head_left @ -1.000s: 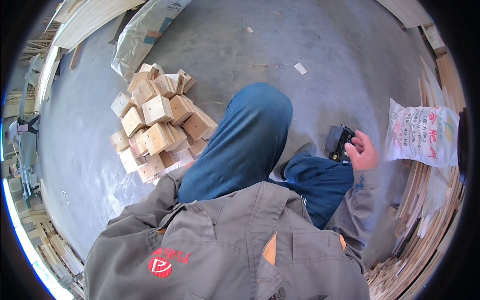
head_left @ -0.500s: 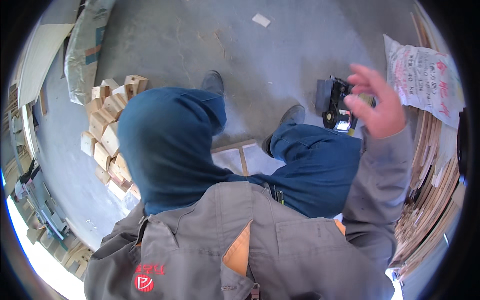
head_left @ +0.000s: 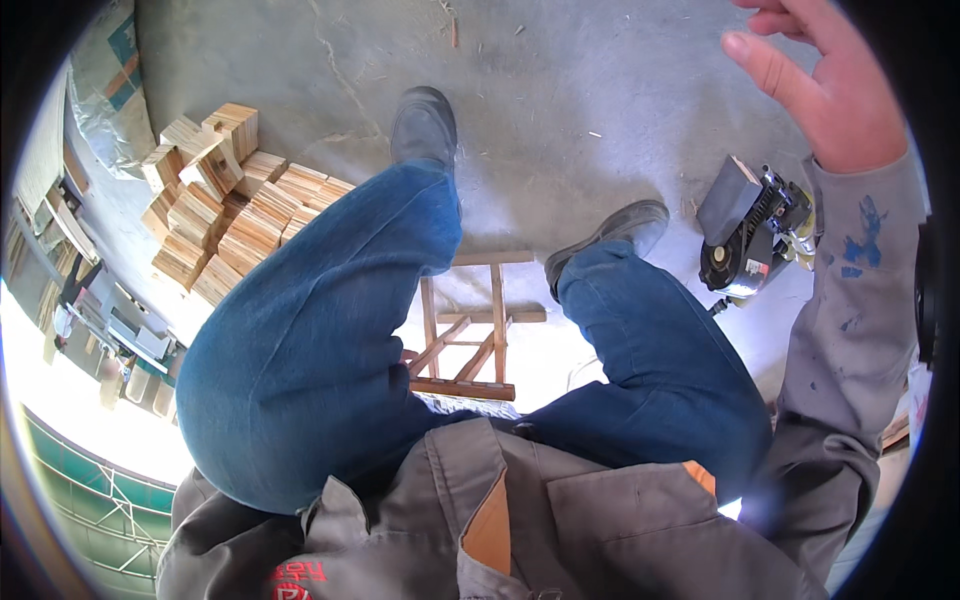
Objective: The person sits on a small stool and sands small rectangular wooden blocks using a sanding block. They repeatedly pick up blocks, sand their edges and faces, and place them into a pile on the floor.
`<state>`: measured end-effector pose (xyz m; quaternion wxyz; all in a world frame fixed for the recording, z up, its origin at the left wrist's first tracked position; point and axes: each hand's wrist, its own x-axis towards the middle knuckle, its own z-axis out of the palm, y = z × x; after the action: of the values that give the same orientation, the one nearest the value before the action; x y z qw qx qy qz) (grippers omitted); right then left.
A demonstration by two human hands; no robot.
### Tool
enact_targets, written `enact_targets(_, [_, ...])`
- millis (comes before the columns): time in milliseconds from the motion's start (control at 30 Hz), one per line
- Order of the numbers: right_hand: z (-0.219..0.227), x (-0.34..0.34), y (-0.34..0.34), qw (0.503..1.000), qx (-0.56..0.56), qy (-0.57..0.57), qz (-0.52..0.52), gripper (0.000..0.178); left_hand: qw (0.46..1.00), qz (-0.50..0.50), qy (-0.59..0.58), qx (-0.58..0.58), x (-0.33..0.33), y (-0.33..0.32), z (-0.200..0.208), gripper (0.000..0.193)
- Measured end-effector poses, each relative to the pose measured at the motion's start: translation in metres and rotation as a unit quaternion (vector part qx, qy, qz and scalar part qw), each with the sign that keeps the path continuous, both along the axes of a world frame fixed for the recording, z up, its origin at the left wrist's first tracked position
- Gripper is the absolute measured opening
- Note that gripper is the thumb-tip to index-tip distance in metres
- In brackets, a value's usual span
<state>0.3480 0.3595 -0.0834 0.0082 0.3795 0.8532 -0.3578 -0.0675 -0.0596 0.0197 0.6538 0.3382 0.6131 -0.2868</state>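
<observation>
My right hand (head_left: pixel 835 95) is raised at the upper right, beyond my right knee. Its thumb stands apart from the fingers, the fingertips are cut off by the upper edge, and I see nothing in its grip. Below it on the floor sits a black and grey machine (head_left: pixel 745 225) with a flat grey plate and a round part; its kind I cannot make out. The hand appears apart from it. My left hand is out of sight.
Light wooden blocks (head_left: pixel 265 220) are piled left of my left leg. A wooden frame with crossed braces (head_left: pixel 498 325) stands between my legs. A plastic-wrapped bundle (head_left: pixel 110 95) is at the far left. Concrete floor (head_left: pixel 540 90) stretches ahead of my shoes.
My right hand has moved up and to the right in the picture. My view has shifted, showing more of the wooden frame and block pile; the white printed sack has left view.
</observation>
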Motion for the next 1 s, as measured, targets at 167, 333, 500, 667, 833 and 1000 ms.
enact_targets(167, [-0.011, 0.004, -0.004, 0.999, -0.052, -0.013, 0.006, 0.055, 1.000, 0.017, 0.005, -0.017, -0.004, 0.007, -0.003, 0.045])
enact_targets(333, [-0.002, 0.012, -0.026, 0.994, -0.100, -0.034, -0.009, 0.056, 0.999, 0.031, -0.001, -0.019, -0.011, 0.010, -0.010, 0.045])
enact_targets(500, [0.010, -0.004, -0.065, 0.986, -0.157, -0.035, -0.039, 0.055, 0.997, 0.075, 0.020, -0.015, -0.024, -0.002, -0.017, 0.046])
enact_targets(667, [0.017, 0.001, -0.093, 0.976, -0.201, -0.057, -0.060, 0.054, 0.982, 0.171, 0.085, -0.009, -0.052, -0.041, -0.035, 0.046])
enact_targets(833, [0.031, 0.019, -0.120, 0.971, -0.213, -0.090, -0.064, 0.050, 0.963, 0.244, 0.114, 0.011, -0.066, -0.061, -0.067, 0.046])
enact_targets(1000, [0.039, 0.044, -0.154, 0.941, -0.280, -0.162, -0.096, 0.050, 0.952, 0.289, 0.103, 0.005, -0.071, -0.061, -0.090, 0.047])
